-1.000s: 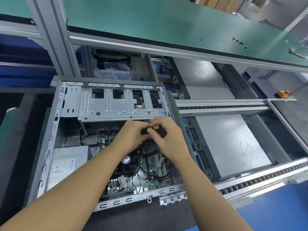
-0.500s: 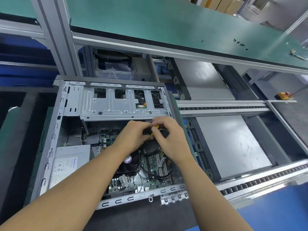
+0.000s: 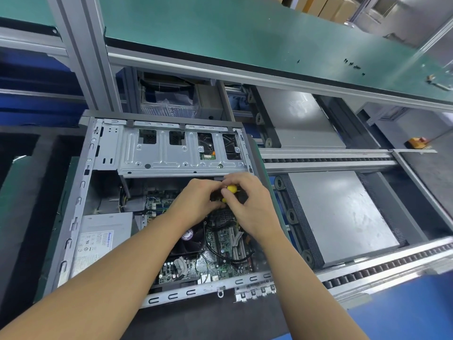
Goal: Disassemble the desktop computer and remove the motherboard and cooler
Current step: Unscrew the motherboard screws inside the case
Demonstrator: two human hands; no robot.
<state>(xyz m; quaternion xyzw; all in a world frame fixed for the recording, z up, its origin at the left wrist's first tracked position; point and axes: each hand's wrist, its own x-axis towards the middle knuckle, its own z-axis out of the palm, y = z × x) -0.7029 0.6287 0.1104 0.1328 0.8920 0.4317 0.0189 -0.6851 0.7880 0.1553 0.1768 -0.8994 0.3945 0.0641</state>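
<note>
Two hands in view, both inside one open desktop computer case (image 3: 81, 192) that lies flat on the dark worktop (image 3: 196, 320).

- Right hand (image 3: 250, 207): thumb and fingertips pinched on one yellow-handled tool (image 3: 231, 188).
- Left hand (image 3: 196, 204): fingers curled, knuckles touching the right hand. It seems to grip a dark part just under the yellow handle, but the fingers hide it, so whether it holds anything cannot be told.

Counts inside the case:
- One green motherboard (image 3: 220, 263), directly beneath and nearer than both hands. It is seated in the case floor, dense with small components, with black cables looping across it.
- One cooler (image 3: 190, 241), under the left wrist: a black fan frame with a round purple-and-white hub label, sitting on the board.
- One grey power supply (image 3: 103, 231), well left of the left hand, with a white label on top.
- One metal drive cage (image 3: 171, 155), just beyond the hands, with four rectangular cut-outs.

On the green shelf (image 3: 245, 28) far beyond the right hand lie roughly six small black screws (image 3: 353, 65).
</note>
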